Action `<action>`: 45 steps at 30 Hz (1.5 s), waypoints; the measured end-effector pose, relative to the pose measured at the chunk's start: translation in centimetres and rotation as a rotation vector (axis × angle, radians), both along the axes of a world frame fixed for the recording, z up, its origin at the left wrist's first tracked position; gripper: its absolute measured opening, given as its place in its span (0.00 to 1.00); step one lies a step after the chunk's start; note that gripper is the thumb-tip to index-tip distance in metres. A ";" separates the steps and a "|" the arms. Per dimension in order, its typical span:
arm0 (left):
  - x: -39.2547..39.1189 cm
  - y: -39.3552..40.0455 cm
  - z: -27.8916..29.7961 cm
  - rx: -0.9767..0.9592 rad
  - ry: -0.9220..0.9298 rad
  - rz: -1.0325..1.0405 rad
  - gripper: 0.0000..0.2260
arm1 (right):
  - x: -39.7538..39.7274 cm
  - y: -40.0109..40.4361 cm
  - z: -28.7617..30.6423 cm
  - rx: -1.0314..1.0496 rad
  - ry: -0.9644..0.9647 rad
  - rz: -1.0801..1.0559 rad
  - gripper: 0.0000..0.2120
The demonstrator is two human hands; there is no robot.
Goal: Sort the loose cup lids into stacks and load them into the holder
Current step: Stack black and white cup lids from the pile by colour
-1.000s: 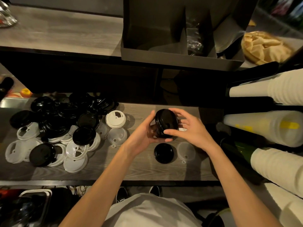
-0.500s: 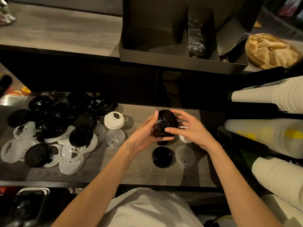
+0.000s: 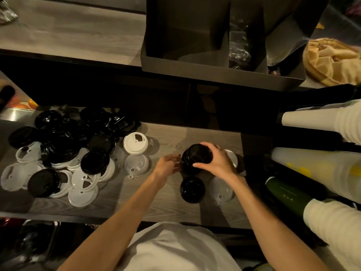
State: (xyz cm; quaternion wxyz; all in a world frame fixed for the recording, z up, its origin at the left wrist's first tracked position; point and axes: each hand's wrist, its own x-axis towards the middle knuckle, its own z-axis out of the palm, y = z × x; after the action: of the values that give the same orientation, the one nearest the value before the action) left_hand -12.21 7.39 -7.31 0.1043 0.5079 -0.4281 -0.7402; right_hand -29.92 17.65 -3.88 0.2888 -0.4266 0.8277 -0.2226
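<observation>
On the grey wood-grain tabletop (image 3: pixel 136 202) stands a short stack of glossy black round plastic lids (image 3: pixel 196 157). The right hand (image 3: pixel 216 163) curls over its top, gripping it. The left hand (image 3: pixel 168 166) lies beside the stack with relaxed, nearly straight fingers touching its side. Just in front rest a single black domed lid (image 3: pixel 192 189) and a translucent flat lid (image 3: pixel 220 190). A loose heap of black and white lids (image 3: pixel 64 153) lies well to the left. The dark, boxy compartmented holder (image 3: pixel 214 75) sits on the shelf above.
</observation>
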 end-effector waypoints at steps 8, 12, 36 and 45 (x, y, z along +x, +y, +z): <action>0.6 1.4 -1.5 0.023 0.107 0.001 0.20 | -0.3 -1.4 -0.8 0.109 0.029 0.213 0.42; 0.5 1.4 -1.8 0.043 0.143 -0.004 0.20 | -0.6 -1.9 -0.8 0.115 0.020 0.244 0.43; 12.8 -0.9 -2.1 -0.729 -0.488 0.121 0.06 | 9.3 -11.3 0.6 -0.017 0.052 0.478 0.31; 16.0 -1.7 -2.2 -0.625 -0.390 0.224 0.03 | 17.3 -20.7 -2.0 0.203 0.130 0.421 0.51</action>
State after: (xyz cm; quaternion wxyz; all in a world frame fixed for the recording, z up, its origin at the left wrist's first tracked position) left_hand 3.79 5.67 -9.53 0.2509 0.6263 -0.5870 -0.4475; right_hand -12.67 -3.09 -5.85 0.3163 -0.5720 0.7554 -0.0451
